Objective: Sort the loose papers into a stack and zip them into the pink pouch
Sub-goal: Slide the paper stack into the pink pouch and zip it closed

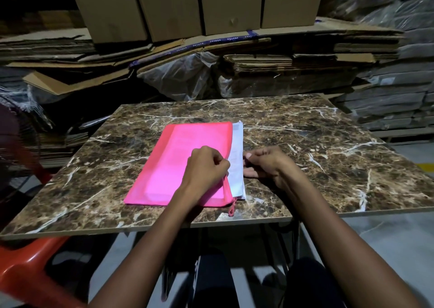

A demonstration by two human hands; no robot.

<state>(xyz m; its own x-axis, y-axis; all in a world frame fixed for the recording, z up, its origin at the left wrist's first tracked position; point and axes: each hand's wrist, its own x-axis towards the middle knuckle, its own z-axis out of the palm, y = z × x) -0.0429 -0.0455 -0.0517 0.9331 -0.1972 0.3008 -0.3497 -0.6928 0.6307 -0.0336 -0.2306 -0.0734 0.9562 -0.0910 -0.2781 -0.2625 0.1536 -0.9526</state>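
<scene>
A pink pouch (178, 164) lies flat on the marble-patterned table (305, 143). A stack of white papers (237, 164) sticks out of its right, open side by a narrow strip. My left hand (206, 167) pinches the pouch's upper right edge with curled fingers. My right hand (265, 162) is at the papers' right edge, thumb and fingers curled against the stack. The zipper pull (231, 210) hangs at the pouch's near right corner.
Flattened cardboard and boxes (187, 9) pile up behind the table. Wrapped bundles (399, 96) stand at the right. A red plastic chair (30, 267) is at the near left. My knees show under the table's front edge.
</scene>
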